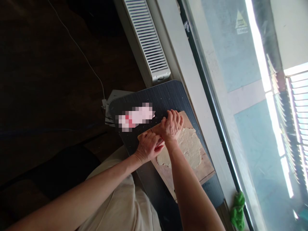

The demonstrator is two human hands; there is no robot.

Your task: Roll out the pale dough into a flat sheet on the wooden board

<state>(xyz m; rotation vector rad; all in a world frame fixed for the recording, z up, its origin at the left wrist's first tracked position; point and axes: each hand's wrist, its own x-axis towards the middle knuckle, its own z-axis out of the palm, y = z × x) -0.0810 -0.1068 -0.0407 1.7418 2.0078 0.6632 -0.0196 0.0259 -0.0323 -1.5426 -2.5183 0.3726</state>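
Note:
A flattened sheet of pale dough (pixel 190 147) with ragged edges lies on a wooden board (pixel 207 165). My left hand (pixel 148 146) is over the board's left corner, its fingers curled. Beside it, my right hand (pixel 172 125) bends its fingers down near the board's far edge, next to the dough. Both hands are closed, close together, and they cover whatever lies under their palms. My right forearm passes over part of the dough.
The board rests on a dark table (pixel 166 91) with light specks. A blurred pink-and-white item (pixel 137 117) lies beyond my left hand. A white radiator (pixel 149 41) and a window frame (pixel 183 64) border the table. A green cloth-like thing (pixel 237 210) is at lower right.

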